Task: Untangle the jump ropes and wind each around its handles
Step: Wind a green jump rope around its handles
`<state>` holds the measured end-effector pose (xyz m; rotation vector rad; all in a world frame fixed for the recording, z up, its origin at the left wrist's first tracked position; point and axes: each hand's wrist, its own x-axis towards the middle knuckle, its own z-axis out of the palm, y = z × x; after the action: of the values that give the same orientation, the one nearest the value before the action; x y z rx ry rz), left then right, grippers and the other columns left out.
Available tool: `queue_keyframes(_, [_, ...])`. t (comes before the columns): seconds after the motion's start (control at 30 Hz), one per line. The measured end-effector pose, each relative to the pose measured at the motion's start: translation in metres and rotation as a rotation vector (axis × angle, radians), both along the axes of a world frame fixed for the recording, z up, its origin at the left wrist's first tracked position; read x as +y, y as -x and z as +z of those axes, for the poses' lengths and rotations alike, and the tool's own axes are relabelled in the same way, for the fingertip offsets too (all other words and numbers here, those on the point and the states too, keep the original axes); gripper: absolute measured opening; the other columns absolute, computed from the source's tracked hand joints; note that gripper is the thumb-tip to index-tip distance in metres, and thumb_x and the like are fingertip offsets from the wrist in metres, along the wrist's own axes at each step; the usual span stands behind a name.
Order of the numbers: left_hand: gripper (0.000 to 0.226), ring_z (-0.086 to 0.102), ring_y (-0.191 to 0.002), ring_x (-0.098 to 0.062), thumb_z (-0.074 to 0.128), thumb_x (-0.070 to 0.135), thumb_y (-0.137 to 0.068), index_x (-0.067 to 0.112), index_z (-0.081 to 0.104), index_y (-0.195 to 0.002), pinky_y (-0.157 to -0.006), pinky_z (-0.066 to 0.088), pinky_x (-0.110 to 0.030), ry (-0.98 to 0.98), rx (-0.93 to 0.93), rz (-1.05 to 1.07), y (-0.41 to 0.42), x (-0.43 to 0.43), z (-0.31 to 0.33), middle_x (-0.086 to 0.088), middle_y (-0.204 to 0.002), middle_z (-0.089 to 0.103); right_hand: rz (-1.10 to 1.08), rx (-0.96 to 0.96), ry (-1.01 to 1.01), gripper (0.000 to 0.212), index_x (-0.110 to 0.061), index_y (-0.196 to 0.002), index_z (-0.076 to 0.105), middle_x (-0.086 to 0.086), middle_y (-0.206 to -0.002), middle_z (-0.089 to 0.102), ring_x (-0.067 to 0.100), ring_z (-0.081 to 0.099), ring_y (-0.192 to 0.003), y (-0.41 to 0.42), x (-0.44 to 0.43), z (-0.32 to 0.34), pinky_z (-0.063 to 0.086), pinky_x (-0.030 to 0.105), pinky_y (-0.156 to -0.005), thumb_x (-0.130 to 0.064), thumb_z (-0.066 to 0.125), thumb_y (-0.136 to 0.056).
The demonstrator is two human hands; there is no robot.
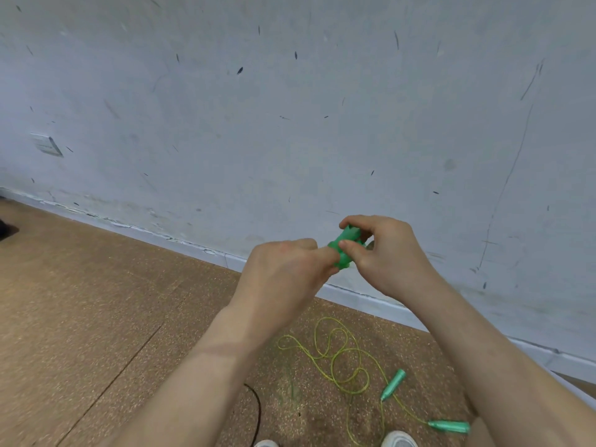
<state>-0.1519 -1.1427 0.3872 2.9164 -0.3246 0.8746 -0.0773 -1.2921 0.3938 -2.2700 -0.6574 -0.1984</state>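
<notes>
Both hands meet at frame centre, I see: left hand [283, 269] and right hand [383, 253] each grip the bunched green plastic jump-rope handles [344, 247] (cord hidden). Lower right, a loose yellow-green jump rope [393, 383] lies looped on the brown speckled floor [96, 301].

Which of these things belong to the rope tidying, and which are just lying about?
Job: held green handles, gripped by left hand and right hand; yellow rope on the floor; upper floor handle; lower floor handle.
Lying about: black cable; wall plate; shoes.
</notes>
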Motion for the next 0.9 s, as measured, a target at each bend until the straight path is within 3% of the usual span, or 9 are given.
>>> queue_keyframes(0.1, [0.011, 0.055, -0.049, -0.018, 0.073, 0.04, -0.072, 0.031, 0.069, -0.078, -0.041, 0.033, -0.023, -0.022, 0.054, -0.035, 0.0, 0.002, 0.0, 0.007, -0.057, 0.051, 0.032, -0.002, 0.104, 0.024, -0.021, -0.115, 0.067, 0.001, -0.099, 0.065, 0.016, 0.054, -0.086, 0.001, -0.001, 0.0, 0.044, 0.028, -0.079, -0.022, 0.064, -0.09])
queue_keyframes(0.23, [0.02, 0.061, -0.062, -0.016, 0.059, 0.044, -0.081, 0.031, 0.074, -0.082, -0.049, 0.047, -0.033, 0.097, 0.095, -0.087, -0.001, 0.011, 0.001, 0.007, -0.068, 0.063, 0.126, 0.005, 0.174, 0.031, -0.023, -0.124, 0.063, 0.001, -0.106, 0.063, 0.013, 0.049, -0.083, 0.005, -0.002, 0.003, 0.042, 0.028, -0.081, -0.022, 0.059, -0.094])
queue_keyframes(0.33, [0.037, 0.058, -0.06, -0.018, 0.042, 0.048, -0.089, 0.028, 0.07, -0.076, -0.048, 0.044, -0.032, 0.038, 0.084, -0.056, -0.005, 0.014, -0.003, 0.006, -0.066, 0.061, 0.186, -0.005, 0.182, 0.034, -0.023, -0.131, 0.059, -0.004, -0.105, 0.061, 0.009, 0.045, -0.085, 0.003, -0.003, 0.004, 0.033, 0.022, -0.078, -0.02, 0.053, -0.098])
queue_keyframes(0.43, [0.036, 0.055, -0.056, -0.021, 0.044, 0.043, -0.095, 0.024, 0.064, -0.07, -0.047, 0.037, -0.03, 0.022, 0.091, 0.015, -0.005, 0.013, -0.004, 0.004, -0.06, 0.055, 0.241, 0.023, 0.184, 0.035, -0.024, -0.133, 0.058, -0.004, -0.112, 0.065, 0.005, 0.046, -0.09, 0.001, -0.004, 0.003, 0.032, 0.015, -0.075, -0.018, 0.049, -0.1])
queue_keyframes(0.57, [0.02, 0.062, -0.08, -0.017, 0.053, 0.029, -0.096, 0.025, 0.072, -0.092, -0.07, 0.047, -0.034, 0.293, 0.289, -0.018, -0.005, 0.017, -0.002, 0.003, -0.08, 0.068, 0.268, 0.087, 0.129, 0.033, -0.026, -0.129, 0.061, -0.008, -0.119, 0.066, 0.003, 0.052, -0.092, 0.001, -0.005, 0.003, 0.036, 0.018, -0.083, -0.016, 0.05, -0.099])
queue_keyframes(0.63, [0.017, 0.062, -0.087, -0.011, 0.057, 0.021, -0.094, 0.023, 0.073, -0.097, -0.077, 0.048, -0.032, 0.426, 0.332, -0.042, -0.005, 0.02, -0.002, 0.006, -0.09, 0.07, 0.283, 0.125, 0.088, 0.031, -0.026, -0.125, 0.064, -0.021, -0.104, 0.067, -0.006, 0.054, -0.079, 0.002, -0.006, 0.003, 0.038, 0.016, -0.079, -0.015, 0.051, -0.099])
queue_keyframes(0.73, [0.015, 0.055, -0.077, 0.003, 0.059, 0.013, -0.092, 0.018, 0.073, -0.095, -0.071, 0.042, -0.019, 0.531, 0.309, -0.086, -0.005, 0.021, -0.004, 0.014, -0.082, 0.063, 0.323, 0.242, -0.02, 0.027, -0.022, -0.118, 0.067, -0.038, -0.064, 0.057, -0.01, 0.054, -0.059, -0.001, -0.01, 0.006, 0.036, 0.007, -0.065, -0.011, 0.051, -0.099])
queue_keyframes(0.8, [0.017, 0.054, -0.072, 0.003, 0.059, 0.012, -0.092, 0.019, 0.073, -0.093, -0.065, 0.038, -0.012, 0.576, 0.287, -0.103, -0.002, 0.021, -0.003, 0.014, -0.075, 0.062, 0.34, 0.321, -0.125, 0.027, -0.017, -0.119, 0.068, -0.035, -0.062, 0.059, -0.005, 0.053, -0.056, -0.001, -0.01, 0.008, 0.039, 0.009, -0.063, -0.01, 0.051, -0.099])
queue_keyframes(0.9, [0.017, 0.055, -0.062, -0.006, 0.057, 0.013, -0.093, 0.024, 0.069, -0.087, -0.058, 0.039, -0.017, 0.635, 0.282, -0.094, 0.0, 0.019, 0.001, 0.012, -0.066, 0.063, 0.382, 0.434, -0.253, 0.025, -0.013, -0.115, 0.068, -0.024, -0.054, 0.056, -0.001, 0.044, -0.048, 0.001, -0.013, 0.012, 0.037, 0.009, -0.051, -0.007, 0.049, -0.099])
